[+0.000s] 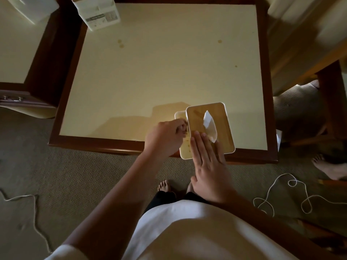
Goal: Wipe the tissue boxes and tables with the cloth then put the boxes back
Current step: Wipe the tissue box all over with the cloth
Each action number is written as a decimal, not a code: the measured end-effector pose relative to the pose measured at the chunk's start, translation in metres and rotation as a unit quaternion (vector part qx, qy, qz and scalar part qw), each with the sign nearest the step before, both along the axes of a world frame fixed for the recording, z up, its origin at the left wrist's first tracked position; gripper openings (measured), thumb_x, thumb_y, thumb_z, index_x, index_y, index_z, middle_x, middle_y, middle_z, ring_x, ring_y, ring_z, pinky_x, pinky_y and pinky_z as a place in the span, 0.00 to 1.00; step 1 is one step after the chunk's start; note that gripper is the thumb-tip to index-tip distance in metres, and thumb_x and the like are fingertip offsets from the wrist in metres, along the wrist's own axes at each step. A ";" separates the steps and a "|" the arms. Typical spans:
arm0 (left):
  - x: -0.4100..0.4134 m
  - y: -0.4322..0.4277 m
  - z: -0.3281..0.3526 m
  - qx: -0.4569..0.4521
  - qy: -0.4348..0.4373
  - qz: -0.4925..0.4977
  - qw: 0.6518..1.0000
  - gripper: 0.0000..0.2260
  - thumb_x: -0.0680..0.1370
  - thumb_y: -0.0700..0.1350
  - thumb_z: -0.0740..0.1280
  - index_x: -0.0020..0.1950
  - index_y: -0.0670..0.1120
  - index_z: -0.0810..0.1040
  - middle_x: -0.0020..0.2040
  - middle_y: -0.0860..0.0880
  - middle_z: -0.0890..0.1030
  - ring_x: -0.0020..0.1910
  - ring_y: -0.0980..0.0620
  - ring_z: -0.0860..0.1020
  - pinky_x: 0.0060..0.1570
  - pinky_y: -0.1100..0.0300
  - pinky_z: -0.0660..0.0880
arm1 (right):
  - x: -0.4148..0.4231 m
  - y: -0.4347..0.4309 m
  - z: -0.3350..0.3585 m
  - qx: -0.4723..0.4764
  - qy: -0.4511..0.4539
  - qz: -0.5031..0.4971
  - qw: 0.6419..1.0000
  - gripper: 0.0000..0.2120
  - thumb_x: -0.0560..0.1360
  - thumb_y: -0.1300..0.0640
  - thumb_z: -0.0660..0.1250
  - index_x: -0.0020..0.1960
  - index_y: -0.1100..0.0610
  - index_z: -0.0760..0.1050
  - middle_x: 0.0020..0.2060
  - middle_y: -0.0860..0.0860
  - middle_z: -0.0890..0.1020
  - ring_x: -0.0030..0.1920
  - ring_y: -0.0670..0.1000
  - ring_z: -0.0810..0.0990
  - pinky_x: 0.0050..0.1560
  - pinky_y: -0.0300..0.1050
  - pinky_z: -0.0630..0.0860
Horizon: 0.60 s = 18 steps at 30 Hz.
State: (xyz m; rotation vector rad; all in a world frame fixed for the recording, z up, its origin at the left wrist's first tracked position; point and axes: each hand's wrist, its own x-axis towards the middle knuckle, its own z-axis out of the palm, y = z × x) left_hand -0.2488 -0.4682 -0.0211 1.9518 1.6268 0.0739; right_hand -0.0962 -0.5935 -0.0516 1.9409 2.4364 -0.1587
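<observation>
Stained table (pixel 150 81), carton (pixel 97 14), floor cord (pixel 281 194)

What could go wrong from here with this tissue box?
The tissue box sits at the table's near edge; the left hand's push on its side could slide it off. The right hand's fingers lie flat beside the protruding tissue and may crumple it. A loose cord on the carpet could trip bare feet.

The right hand (pixel 208 166) covers the near corner of the box (pixel 210 117) lid, the curled fingers of the left hand (pixel 165 136) hide whatever they may hold, the carton (pixel 97 14) and side table (pixel 15 53) are cut by the frame edges, and the carton's print is too small to read.
</observation>
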 end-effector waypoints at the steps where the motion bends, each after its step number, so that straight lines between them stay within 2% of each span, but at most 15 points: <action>1: -0.005 -0.005 0.006 0.032 -0.061 0.019 0.997 0.10 0.84 0.50 0.58 0.55 0.55 0.80 0.47 0.55 0.84 0.42 0.54 0.82 0.37 0.54 0.80 | 0.001 0.000 0.000 0.001 0.002 -0.001 1.000 0.52 0.67 0.53 0.71 0.83 0.64 0.49 0.84 0.60 0.50 0.84 0.60 0.49 0.80 0.67 0.53; 3: -0.016 -0.011 0.017 0.074 -0.177 0.076 0.978 0.11 0.85 0.48 0.60 0.60 0.55 0.81 0.50 0.57 0.86 0.45 0.60 0.84 0.42 0.55 0.84 | 0.000 0.000 0.000 0.004 0.004 -0.002 1.000 0.52 0.67 0.53 0.71 0.83 0.65 0.49 0.84 0.60 0.50 0.84 0.59 0.49 0.80 0.67 0.53; 5: -0.027 -0.012 0.020 0.072 -0.251 0.154 0.953 0.12 0.86 0.45 0.61 0.66 0.52 0.82 0.54 0.57 0.86 0.46 0.64 0.84 0.45 0.62 0.83 | 0.000 0.000 0.000 0.005 0.004 -0.003 1.000 0.51 0.68 0.52 0.71 0.83 0.64 0.50 0.84 0.60 0.50 0.84 0.59 0.49 0.80 0.67 0.52; 6: -0.031 -0.011 0.020 0.059 -0.288 0.190 0.937 0.12 0.86 0.45 0.63 0.67 0.51 0.82 0.55 0.57 0.86 0.48 0.64 0.85 0.48 0.60 0.84 | 0.000 0.000 -0.001 0.005 0.003 -0.003 1.000 0.52 0.68 0.52 0.72 0.83 0.64 0.49 0.84 0.60 0.50 0.84 0.59 0.48 0.81 0.67 0.51; 9: -0.040 -0.009 0.017 0.042 -0.372 0.240 0.896 0.08 0.84 0.42 0.69 0.63 0.45 0.80 0.55 0.53 0.87 0.50 0.51 0.87 0.53 0.45 0.85 | 0.000 0.000 -0.002 0.003 0.002 -0.009 1.000 0.53 0.67 0.50 0.74 0.84 0.64 0.50 0.84 0.59 0.50 0.84 0.59 0.49 0.81 0.67 0.51; 11: -0.041 -0.008 0.014 0.034 -0.406 0.230 0.884 0.07 0.82 0.39 0.70 0.59 0.42 0.76 0.55 0.49 0.87 0.48 0.45 0.87 0.52 0.38 0.84 | 0.000 -0.001 -0.003 0.005 0.002 -0.011 1.000 0.54 0.66 0.51 0.75 0.83 0.64 0.51 0.84 0.59 0.51 0.84 0.59 0.50 0.80 0.68 0.53; 13: -0.037 -0.009 0.013 0.022 -0.429 0.207 0.879 0.08 0.81 0.39 0.71 0.57 0.42 0.73 0.54 0.48 0.87 0.48 0.43 0.87 0.50 0.35 0.83 | -0.001 0.000 -0.003 0.008 0.005 -0.013 1.000 0.54 0.66 0.51 0.75 0.83 0.64 0.52 0.84 0.59 0.52 0.84 0.59 0.51 0.79 0.68 0.55; 15: -0.028 -0.010 0.013 0.023 -0.427 0.175 0.887 0.09 0.82 0.42 0.70 0.59 0.44 0.72 0.52 0.50 0.88 0.48 0.46 0.87 0.47 0.38 0.84 | -0.002 0.000 -0.002 0.011 0.005 -0.012 1.000 0.54 0.66 0.52 0.75 0.83 0.64 0.52 0.84 0.59 0.53 0.84 0.59 0.51 0.79 0.68 0.55; 17: -0.018 -0.009 0.011 0.032 -0.377 0.148 0.914 0.11 0.84 0.44 0.69 0.64 0.47 0.72 0.44 0.56 0.87 0.43 0.57 0.87 0.39 0.53 0.84 | -0.003 0.000 -0.001 0.010 0.001 -0.013 1.000 0.53 0.66 0.52 0.74 0.83 0.64 0.52 0.84 0.59 0.53 0.84 0.59 0.51 0.79 0.68 0.56; 18: -0.014 -0.008 0.009 0.038 -0.333 0.135 0.932 0.12 0.84 0.46 0.68 0.66 0.48 0.72 0.40 0.60 0.85 0.39 0.63 0.84 0.35 0.61 0.80 | -0.003 0.000 -0.001 0.006 -0.002 -0.014 1.000 0.53 0.66 0.51 0.74 0.83 0.64 0.51 0.84 0.59 0.53 0.84 0.59 0.51 0.79 0.68 0.56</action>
